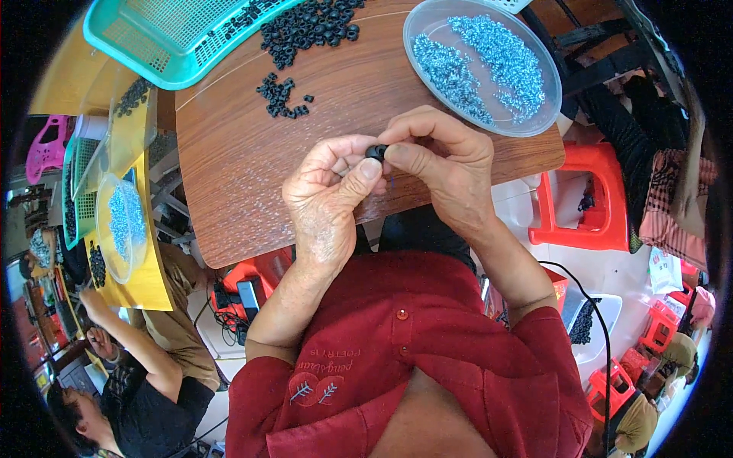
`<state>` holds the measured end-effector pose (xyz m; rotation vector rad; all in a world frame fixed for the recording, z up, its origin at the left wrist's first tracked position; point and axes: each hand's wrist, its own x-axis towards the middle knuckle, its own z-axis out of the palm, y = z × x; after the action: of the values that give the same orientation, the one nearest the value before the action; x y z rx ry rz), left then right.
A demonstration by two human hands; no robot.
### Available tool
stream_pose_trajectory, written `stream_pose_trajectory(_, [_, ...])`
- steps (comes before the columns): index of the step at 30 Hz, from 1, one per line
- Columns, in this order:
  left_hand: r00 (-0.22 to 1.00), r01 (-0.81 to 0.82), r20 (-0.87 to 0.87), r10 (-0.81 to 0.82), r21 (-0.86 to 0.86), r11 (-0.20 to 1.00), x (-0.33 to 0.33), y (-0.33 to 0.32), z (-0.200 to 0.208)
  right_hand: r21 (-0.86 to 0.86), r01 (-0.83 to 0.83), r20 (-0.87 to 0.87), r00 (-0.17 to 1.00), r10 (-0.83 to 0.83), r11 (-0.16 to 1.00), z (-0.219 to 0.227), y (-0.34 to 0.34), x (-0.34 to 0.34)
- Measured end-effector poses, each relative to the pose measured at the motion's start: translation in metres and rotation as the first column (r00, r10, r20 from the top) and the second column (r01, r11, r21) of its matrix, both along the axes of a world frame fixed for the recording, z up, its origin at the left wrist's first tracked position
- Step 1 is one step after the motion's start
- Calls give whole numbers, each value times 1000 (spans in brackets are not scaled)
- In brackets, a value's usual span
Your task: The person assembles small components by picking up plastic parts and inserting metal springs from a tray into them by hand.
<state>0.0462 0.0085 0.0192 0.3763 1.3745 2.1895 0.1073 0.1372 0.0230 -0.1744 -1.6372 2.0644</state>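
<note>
Near the table's front edge, my two hands meet over a small round black plastic part (375,153). My left hand (324,179) pinches it between thumb and fingers. The thumb and forefinger of my right hand (450,156) close on a smaller black piece (382,150) pressed against its right side. Fingertips partly cover both pieces, so I cannot tell how far they are joined. Beyond my hands lie a small heap of black ring-like pieces (282,97) and a larger heap of rounded black parts (309,32).
A turquoise plastic basket (153,53) stands at the far left of the brown table (229,168). At the far right, a clear round tray (479,67) holds small shiny blue pieces. A red stool (620,195) stands right. Another person (153,404) works at a yellow table (156,286) on the left.
</note>
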Motion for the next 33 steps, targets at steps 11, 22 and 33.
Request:
stream_pose_trajectory(11, [989, 117, 107, -107, -94, 989, 2, 0, 7, 427, 218, -95, 976, -196, 877, -12, 0, 10])
stream_pose_trajectory(22, [988, 117, 108, -106, -101, 988, 5, 1, 0, 550, 252, -90, 966, -243, 797, -14, -3, 23])
stream_pose_trajectory(33, [990, 14, 141, -3, -81, 997, 6, 16, 5, 795, 322, -278, 947, -162, 514, -16, 10, 10])
